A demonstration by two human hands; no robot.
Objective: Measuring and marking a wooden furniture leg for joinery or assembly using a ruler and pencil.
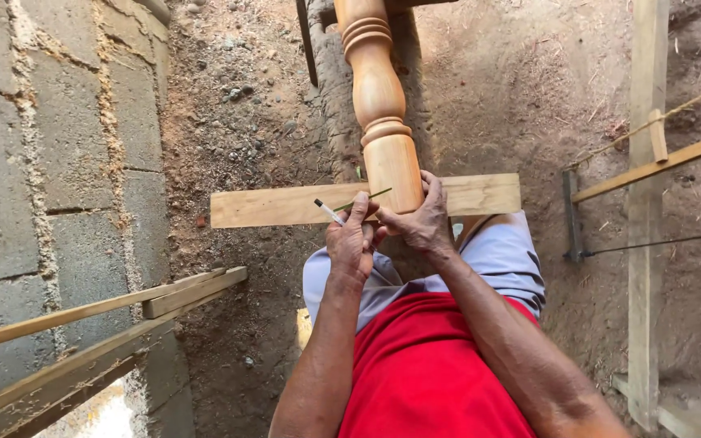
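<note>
From the head camera: the right hand (425, 221) wraps its fingers around the foot of a turned post (383, 122), standing on a plank (285, 207) across the knees. The left hand (350, 243) pinches a pen (329, 212). The post looks heavy, stiff and smooth; best gripped low, by its narrow neck.

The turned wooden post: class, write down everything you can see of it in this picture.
The turned wooden post is pale, smooth, golden timber, shaped with rings, a bulging middle and a plain round lower end. It runs from the top edge of the picture down toward the person, its lower end resting across a flat pale wooden plank above dusty ground. The right hand cups that end; the left hand holds a white pen beside it.
</note>
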